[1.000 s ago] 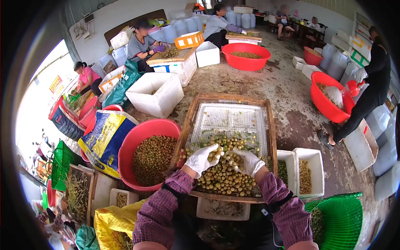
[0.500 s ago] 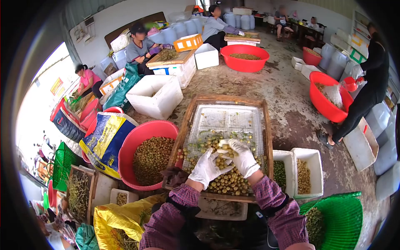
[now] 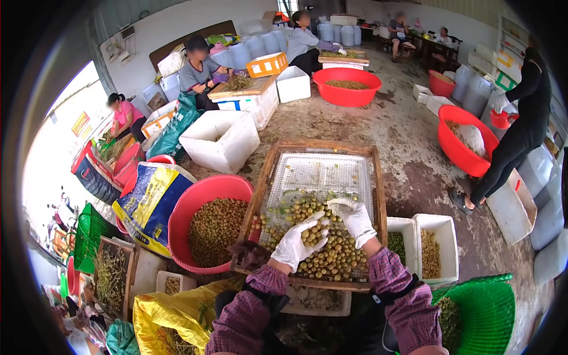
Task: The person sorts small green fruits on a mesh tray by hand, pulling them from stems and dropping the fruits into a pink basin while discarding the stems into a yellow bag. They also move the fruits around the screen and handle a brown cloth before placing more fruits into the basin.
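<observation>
A wooden-framed wire mesh screen (image 3: 325, 168) lies in front of me, with small round yellow-green fruits (image 3: 333, 258) heaped over its nearer half. Both of my hands wear thin white gloves. My left hand (image 3: 296, 244) is over the heap, its fingers curled around several of the fruits. At the upper right of the heap is my right hand (image 3: 356, 221), bent with its fingertips together over the fruits. Whatever lies between those fingertips is hidden. Bits of green leaf and stem are mixed in along the far edge of the heap.
Left of the screen stands a red tub (image 3: 195, 198) of fruits. White foam boxes (image 3: 445, 222) are at right, near a green basket (image 3: 482, 313). A yellow sack (image 3: 154, 307) lies front left. A co-worker in black (image 3: 529, 109) stands by another red tub (image 3: 452, 145); others sit further back.
My hands have moved apart. The left now cups several fruits, while the right has shifted right and slightly up. The co-worker at right has stopped pouring white material and straightened up.
</observation>
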{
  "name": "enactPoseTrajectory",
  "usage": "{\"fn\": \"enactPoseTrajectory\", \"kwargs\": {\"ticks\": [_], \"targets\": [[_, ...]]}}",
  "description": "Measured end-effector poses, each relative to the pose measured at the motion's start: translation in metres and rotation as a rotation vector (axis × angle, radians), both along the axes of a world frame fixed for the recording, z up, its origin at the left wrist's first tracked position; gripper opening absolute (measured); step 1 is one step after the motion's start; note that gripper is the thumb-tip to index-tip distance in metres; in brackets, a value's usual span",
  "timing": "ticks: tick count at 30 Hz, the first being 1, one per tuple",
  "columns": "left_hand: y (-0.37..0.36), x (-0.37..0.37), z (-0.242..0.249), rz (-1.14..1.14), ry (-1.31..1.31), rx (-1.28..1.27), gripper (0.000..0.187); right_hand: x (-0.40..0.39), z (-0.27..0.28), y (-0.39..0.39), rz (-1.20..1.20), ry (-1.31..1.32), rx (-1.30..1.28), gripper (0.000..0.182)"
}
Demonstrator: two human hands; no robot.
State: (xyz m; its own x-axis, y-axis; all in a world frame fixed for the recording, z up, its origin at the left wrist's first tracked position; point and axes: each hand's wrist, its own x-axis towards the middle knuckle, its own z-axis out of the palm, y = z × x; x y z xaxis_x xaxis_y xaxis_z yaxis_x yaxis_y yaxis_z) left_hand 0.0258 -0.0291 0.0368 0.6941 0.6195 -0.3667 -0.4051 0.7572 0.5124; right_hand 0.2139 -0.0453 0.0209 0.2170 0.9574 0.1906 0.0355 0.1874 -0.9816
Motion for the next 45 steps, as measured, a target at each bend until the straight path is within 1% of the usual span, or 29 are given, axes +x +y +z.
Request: {"fn": "enactPoseTrajectory", "kwargs": {"ticks": [3,6,7,9,10,11,14,15,18,21,24,25,26,28,31,34,38,41,44,45], "targets": [[0.005,-0.007,-0.001,-0.099,0.075,0.056,0.039,0.0,0.001,0.002,0.108,-0.012,-0.221,0.017],[0.007,-0.01,-0.007,-0.152,0.162,0.067,0.036,-0.001,0.008,0.009,0.216,-0.37,-0.297,0.021],[0.007,-0.012,-0.003,-0.165,0.198,0.092,0.035,-0.004,0.02,0.008,0.192,-0.448,-0.382,0.022],[0.003,-0.014,-0.001,-0.164,0.253,0.123,0.032,-0.002,0.014,0.014,0.315,-0.369,-0.4,0.023],[0.006,-0.015,-0.003,-0.201,0.237,0.145,0.031,-0.001,0.014,0.016,0.376,-0.33,-0.408,0.023],[0.011,-0.017,-0.008,-0.238,0.219,0.167,0.029,-0.002,0.018,0.015,0.435,-0.413,-0.436,0.023],[0.019,-0.025,-0.012,-0.316,0.218,0.16,0.026,-0.003,0.005,0.018,0.683,-0.211,-0.352,0.023],[0.02,-0.026,-0.012,-0.335,0.226,0.149,0.025,-0.002,0.002,0.016,0.672,-0.218,-0.33,0.023],[0.019,-0.026,-0.015,-0.3,0.28,0.142,0.023,-0.001,-0.004,0.019,0.696,-0.207,-0.413,0.024],[0.023,-0.029,-0.02,-0.328,0.189,0.103,0.023,0.001,-0.005,0.022,0.747,-0.135,-0.473,0.022],[0.022,-0.031,-0.038,-0.2,0.219,0.084,0.026,-0.006,0.009,0.014,0.639,-0.159,-0.454,0.02],[0.019,-0.029,-0.021,-0.213,0.269,0.051,0.028,-0.007,0.009,0.015,0.598,-0.206,-0.444,0.022],[0.017,-0.029,-0.016,-0.208,0.257,0.07,0.027,-0.007,0.008,0.014,0.562,-0.2,-0.42,0.023],[0.014,-0.03,-0.01,-0.197,0.234,0.106,0.028,-0.008,0.001,0.014,0.492,-0.187,-0.374,0.025],[0.009,-0.03,-0.004,-0.151,0.306,0.094,0.03,-0.01,0.001,0.011,0.46,-0.281,-0.264,0.027],[0.006,-0.027,-0.004,-0.105,0.386,0.157,0.031,-0.015,0.003,0.005,0.406,-0.257,-0.277,0.027],[0.009,-0.03,-0.017,-0.074,0.276,0.086,0.029,-0.02,0.002,0.004,0.413,-0.198,-0.203,0.026],[0.009,-0.032,-0.024,-0.025,0.191,0.025,0.027,-0.028,0.004,-0.002,0.282,-0.31,-0.15,0.026],[0.01,-0.031,-0.029,0.01,0.187,-0.028,0.024,-0.034,0.005,-0.005,0.176,-0.586,0.045,0.024],[0.009,-0.03,-0.029,0.019,0.194,-0.04,0.023,-0.035,0.002,-0.005,0.17,-0.562,0.084,0.023]]}}
